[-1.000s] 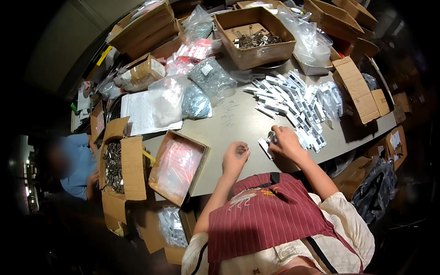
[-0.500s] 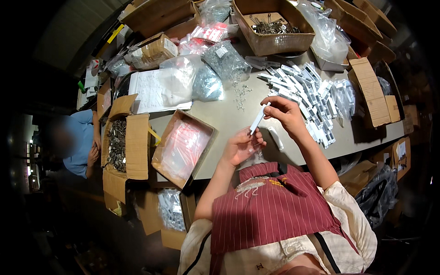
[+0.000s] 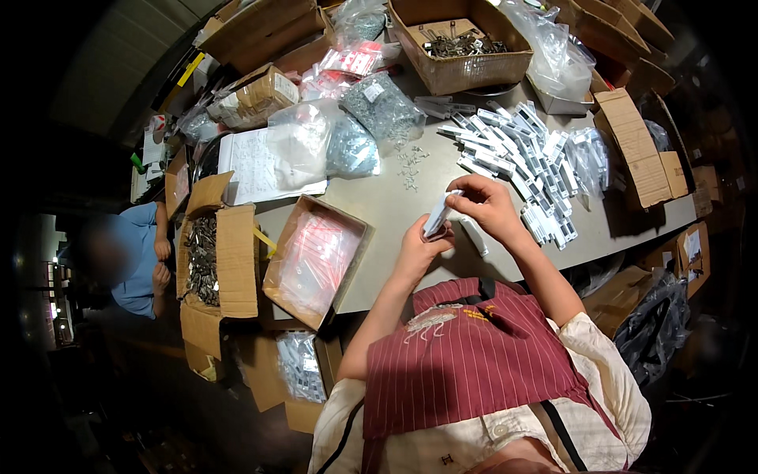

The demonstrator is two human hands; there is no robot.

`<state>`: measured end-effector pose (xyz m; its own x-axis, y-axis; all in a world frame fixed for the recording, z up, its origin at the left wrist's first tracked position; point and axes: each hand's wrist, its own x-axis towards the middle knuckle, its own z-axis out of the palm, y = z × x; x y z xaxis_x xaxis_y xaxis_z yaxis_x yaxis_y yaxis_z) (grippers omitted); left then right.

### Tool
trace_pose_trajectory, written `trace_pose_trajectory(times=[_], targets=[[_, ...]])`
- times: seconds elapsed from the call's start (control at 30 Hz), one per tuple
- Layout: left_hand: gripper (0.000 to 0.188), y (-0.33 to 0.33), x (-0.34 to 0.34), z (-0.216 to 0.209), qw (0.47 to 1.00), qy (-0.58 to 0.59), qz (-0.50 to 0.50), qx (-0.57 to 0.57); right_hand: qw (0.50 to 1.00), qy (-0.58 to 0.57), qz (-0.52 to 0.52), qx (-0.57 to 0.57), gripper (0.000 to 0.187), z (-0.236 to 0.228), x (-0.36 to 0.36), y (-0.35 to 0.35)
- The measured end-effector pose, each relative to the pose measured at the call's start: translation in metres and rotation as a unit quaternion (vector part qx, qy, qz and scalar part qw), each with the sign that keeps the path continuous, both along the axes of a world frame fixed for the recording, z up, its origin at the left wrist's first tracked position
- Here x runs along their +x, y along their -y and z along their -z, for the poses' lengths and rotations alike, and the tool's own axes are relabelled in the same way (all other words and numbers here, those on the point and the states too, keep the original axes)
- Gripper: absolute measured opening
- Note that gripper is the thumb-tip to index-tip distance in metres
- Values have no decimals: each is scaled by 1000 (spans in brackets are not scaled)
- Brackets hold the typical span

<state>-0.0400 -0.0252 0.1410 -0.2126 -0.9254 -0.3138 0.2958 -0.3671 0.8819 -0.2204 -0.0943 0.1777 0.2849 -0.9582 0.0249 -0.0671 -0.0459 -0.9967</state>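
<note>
Just above the table's front edge, a slim white plastic piece [image 3: 437, 216] is tilted between my two hands. My left hand [image 3: 418, 251] closes round its lower end from beneath. My right hand [image 3: 491, 208] pinches its upper end between thumb and fingers. Whether clear film wraps the piece, I cannot make out. A second white piece [image 3: 475, 238] lies on the table beside my right hand and is partly covered by it. Beyond that hand spreads a heap of similar white and grey plastic pieces [image 3: 513, 154]. Small metal screws [image 3: 410, 167] are scattered farther back.
A shallow cardboard box [image 3: 294, 298] with clear, red-marked bags stands left of my left hand. Next to it, an open carton [image 3: 238, 261] holds dark metal parts. Bags of hardware [image 3: 384, 107] and a box of metal clips [image 3: 466, 73] stand behind. A person [image 3: 140, 261] sits far left.
My hands have come closer together, the right moving down and left along the white piece. The clear bag seen at my left hand before no longer shows distinctly. The view has shifted slightly.
</note>
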Motion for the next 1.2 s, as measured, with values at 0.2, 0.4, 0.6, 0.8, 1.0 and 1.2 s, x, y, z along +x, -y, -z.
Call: trace_pose_trajectory(times=[0.2, 0.4, 0.6, 0.8, 1.0, 1.2], targets=[[35, -1, 2, 12, 999, 1, 28, -17, 971, -161, -143, -100, 25, -8, 4, -8], [42, -6, 11, -6, 989, -131, 47, 50, 964, -101, -196, -150, 23, -24, -8, 2], [41, -3, 22, -33, 984, -108, 138, -12, 919, -97, -310, -221, 16, -35, 0, -9], [27, -6, 28, -21, 996, 18, 57, -69, 969, -59, -154, -183, 17, -29, -3, -13], [25, -16, 11, -40, 980, 148, -44, -123, 977, -41, -125, -166, 16, -38, -2, -14], [26, -16, 9, -49, 964, 120, -166, -172, 984, -32, -52, -170, 16, -39, 3, -24]])
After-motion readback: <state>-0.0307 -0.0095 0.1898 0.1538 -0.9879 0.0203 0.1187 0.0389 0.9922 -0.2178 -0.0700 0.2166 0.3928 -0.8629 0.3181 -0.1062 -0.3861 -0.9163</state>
